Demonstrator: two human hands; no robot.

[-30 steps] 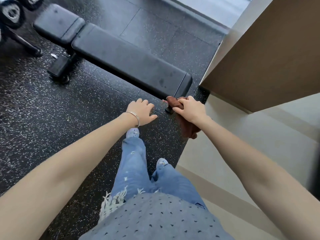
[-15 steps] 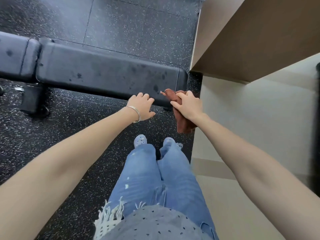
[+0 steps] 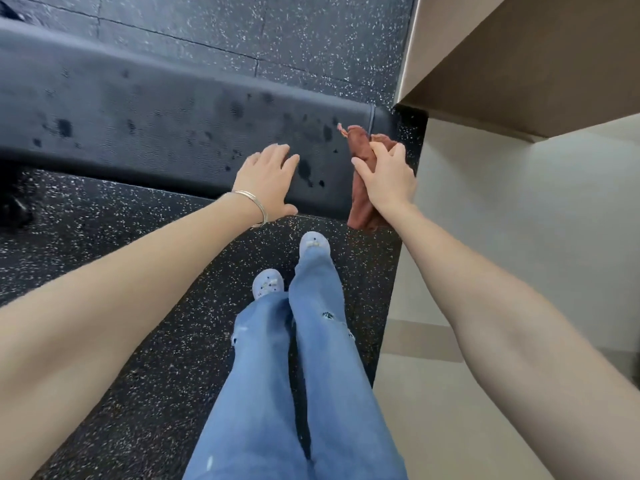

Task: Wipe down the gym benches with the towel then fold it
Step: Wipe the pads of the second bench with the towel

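I record the right hand (image 3: 388, 183) curled round the brown towel (image 3: 360, 206) at the end of the bench (image 3: 156, 126); left hand (image 3: 266, 178) flat, fingers straight, on its spotted pad. Speckled rubber floor (image 3: 311, 36) below, beige wall (image 3: 519, 237) alongside

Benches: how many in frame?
1. The black bench runs across the upper left, its end by the towel in the right hand. More may sit outside the frame.
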